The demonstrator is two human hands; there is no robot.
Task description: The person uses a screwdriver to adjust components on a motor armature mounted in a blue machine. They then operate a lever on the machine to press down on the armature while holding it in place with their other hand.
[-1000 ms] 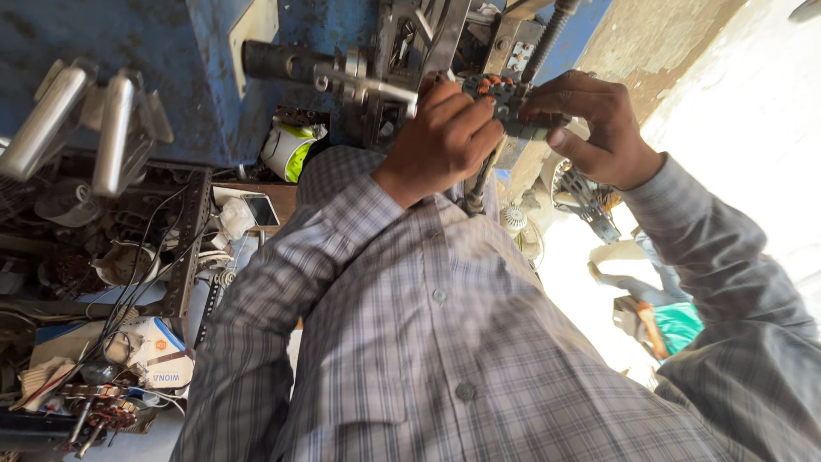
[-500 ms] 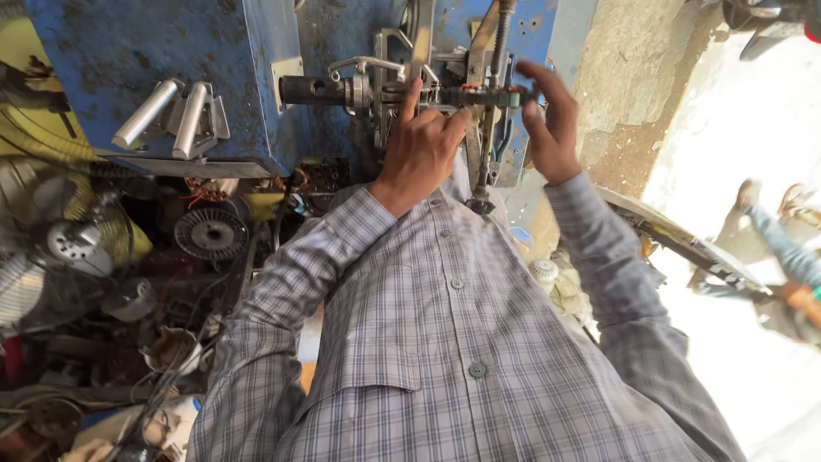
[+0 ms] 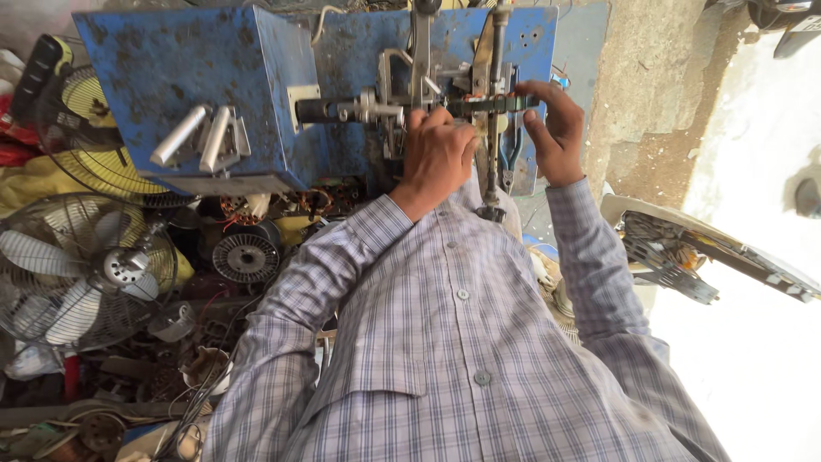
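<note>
Hidden: the fingertips of the left hand (image 3: 436, 158) are tucked behind the metal fittings, so how tightly they are closed cannot be told; the palm is turned away.
Cut off: the top of the blue machine (image 3: 256, 94) is lost at the far edge; the sleeves of the checked shirt (image 3: 453, 342) run out of view at the near edge.
Hard to make out: the small parts around the dark bar (image 3: 492, 104) are crowded and unclear.
Bar and grip: the bar is seen lying level on the machine front, between the two hands; the right hand (image 3: 552, 133) is curled around its right end, fingers on top, thumb below. The left hand is laid against the mechanism just left of it, below the spindle (image 3: 342, 109).
Edges and room: a concrete wall (image 3: 650, 94) stands just right of the right hand; fans (image 3: 85, 274) and a wound stator (image 3: 245, 257) are crowded at the near left, well apart from both hands.
</note>
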